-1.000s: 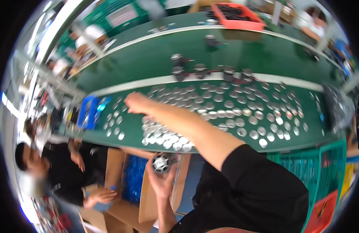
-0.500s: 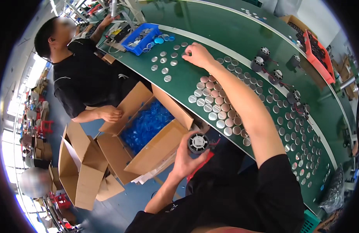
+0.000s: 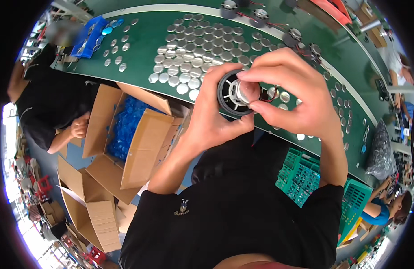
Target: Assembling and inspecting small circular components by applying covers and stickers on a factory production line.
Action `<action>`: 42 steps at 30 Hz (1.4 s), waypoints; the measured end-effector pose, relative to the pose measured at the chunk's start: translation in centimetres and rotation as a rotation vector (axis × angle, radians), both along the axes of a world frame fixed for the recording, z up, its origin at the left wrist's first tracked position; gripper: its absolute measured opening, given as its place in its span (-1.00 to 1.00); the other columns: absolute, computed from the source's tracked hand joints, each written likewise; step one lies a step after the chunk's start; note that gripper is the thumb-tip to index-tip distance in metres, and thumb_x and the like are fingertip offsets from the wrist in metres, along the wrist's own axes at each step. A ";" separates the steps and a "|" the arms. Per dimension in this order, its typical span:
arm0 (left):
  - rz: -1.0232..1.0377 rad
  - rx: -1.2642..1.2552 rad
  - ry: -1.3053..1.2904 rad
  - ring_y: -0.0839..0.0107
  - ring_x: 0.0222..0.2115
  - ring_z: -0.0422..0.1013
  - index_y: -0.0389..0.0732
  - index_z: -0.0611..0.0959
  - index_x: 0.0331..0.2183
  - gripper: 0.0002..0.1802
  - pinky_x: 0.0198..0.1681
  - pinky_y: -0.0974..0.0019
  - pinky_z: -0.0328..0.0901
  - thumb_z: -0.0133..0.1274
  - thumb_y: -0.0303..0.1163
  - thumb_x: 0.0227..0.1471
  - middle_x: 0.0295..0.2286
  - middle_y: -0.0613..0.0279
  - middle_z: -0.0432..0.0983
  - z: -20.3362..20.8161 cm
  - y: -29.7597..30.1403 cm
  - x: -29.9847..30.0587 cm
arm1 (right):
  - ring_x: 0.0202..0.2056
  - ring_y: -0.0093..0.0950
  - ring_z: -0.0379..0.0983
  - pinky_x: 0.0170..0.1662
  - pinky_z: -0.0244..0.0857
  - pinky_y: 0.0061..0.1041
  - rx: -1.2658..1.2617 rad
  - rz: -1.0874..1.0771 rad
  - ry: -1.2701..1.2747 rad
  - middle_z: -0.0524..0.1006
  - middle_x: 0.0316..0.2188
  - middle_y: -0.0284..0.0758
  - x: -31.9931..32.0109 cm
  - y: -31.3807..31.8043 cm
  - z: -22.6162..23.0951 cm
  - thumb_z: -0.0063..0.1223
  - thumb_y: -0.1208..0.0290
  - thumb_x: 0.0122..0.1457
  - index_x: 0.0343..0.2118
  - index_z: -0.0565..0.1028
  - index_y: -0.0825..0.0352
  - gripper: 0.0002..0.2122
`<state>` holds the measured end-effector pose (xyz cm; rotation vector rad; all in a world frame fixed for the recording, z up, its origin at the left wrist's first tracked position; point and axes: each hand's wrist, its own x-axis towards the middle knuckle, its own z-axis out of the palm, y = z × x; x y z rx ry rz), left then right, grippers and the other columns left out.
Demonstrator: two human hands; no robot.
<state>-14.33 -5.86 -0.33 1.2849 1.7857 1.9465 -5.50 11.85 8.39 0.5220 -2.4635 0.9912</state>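
My left hand [image 3: 204, 121] wraps round a small motor [image 3: 224, 102], which has a black rim, a white spoked face and thin dark red wires. In my right hand [image 3: 303, 96], thumb and fingers pinch a shiny round metal disc [image 3: 248, 92] at the motor's spoked face. Whether the disc is seated or only touching, I cannot tell. Both hands are in front of my chest, above the near edge of the green table [image 3: 146, 50]. Beyond them, many loose silver discs [image 3: 184, 67] lie spread over the tabletop.
More wired motors [image 3: 260, 17] stand along the table's far side. At the far left is a blue bin [image 3: 94, 36], near a co-worker in black [image 3: 50, 94]. Below the table edge sits an open cardboard box [image 3: 142, 148] of blue plastic pieces; green crates [image 3: 301, 172] stand at right.
My right hand has come back from the far left of the table and now holds a disc at the motor. My left hand has raised the motor. The view has turned right.
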 end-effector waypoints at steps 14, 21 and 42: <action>-0.103 -0.160 0.181 0.04 -0.09 0.36 -0.24 0.28 0.09 -0.12 0.01 0.16 0.28 0.30 -0.47 -0.32 -0.09 -0.05 0.30 1.2 4.9 4.4 | -0.18 -0.33 0.36 -0.12 0.29 -0.40 -0.118 -0.262 0.013 0.39 -0.22 -0.28 6.4 3.3 -2.7 0.46 0.35 -0.20 -0.28 0.54 0.29 -0.61; 0.038 -0.183 0.119 0.02 0.00 0.26 -0.21 0.31 0.09 -0.13 0.12 0.13 0.16 0.32 -0.42 -0.31 -0.06 0.00 0.29 -0.7 3.0 -0.3 | -0.13 -0.33 0.34 -0.10 0.24 -0.43 -0.161 -0.360 -0.028 0.42 -0.18 -0.29 0.9 1.1 -4.6 0.44 0.24 -0.16 -0.21 0.46 0.28 -0.53; 0.682 -0.528 0.185 -0.03 0.16 0.16 -0.48 0.28 0.14 -0.22 0.24 0.06 0.01 0.24 -0.28 0.03 0.10 -0.22 0.24 -10.3 -11.0 -20.2 | -0.16 -0.19 0.47 -0.11 0.43 -0.25 0.089 -0.281 -0.047 0.51 -0.26 -0.13 -40.0 -11.7 -18.8 0.26 0.28 -0.08 -0.32 0.57 0.42 -0.68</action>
